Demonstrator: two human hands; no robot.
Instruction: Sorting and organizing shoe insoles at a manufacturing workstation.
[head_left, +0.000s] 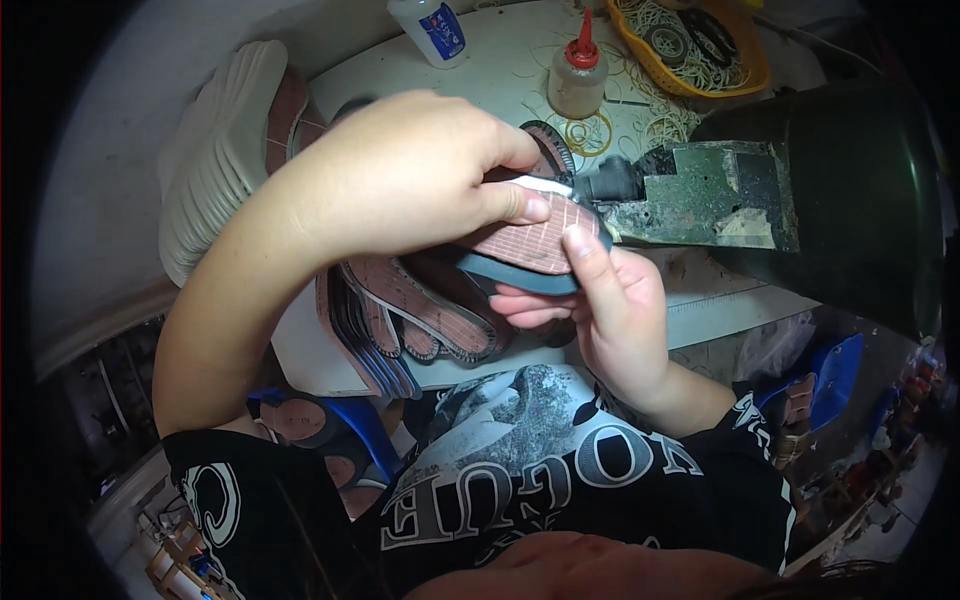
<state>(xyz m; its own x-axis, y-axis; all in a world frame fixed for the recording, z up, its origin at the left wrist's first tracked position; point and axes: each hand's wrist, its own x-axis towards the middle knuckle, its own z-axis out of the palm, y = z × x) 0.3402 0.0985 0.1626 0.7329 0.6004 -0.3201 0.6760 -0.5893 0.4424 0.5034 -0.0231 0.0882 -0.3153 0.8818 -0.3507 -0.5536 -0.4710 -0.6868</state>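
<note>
A shoe sole (pixel 525 238) with a reddish-brown, white-lined top and a dark blue-grey edge is held between both my hands. My left hand (pixel 465 165) reaches over from the left, its thumb pressing on the lined top and its fingers curled at the far side. My right hand (pixel 625 300) grips the near right end, thumb on top and fingers below. The sole's far right edge is close to the dark tip of a green machine (pixel 735 195); whether they touch, I cannot tell. A strip of white shows along the sole's far edge.
Several similar soles (pixel 440 305) lie piled under my forearm. A stack of pale soles (pixel 215 165) leans at the left. Farther back on the white table are a red-tipped bottle (pixel 578 80), a white container (pixel 430 32) and a yellow basket (pixel 690 50) of rubber bands.
</note>
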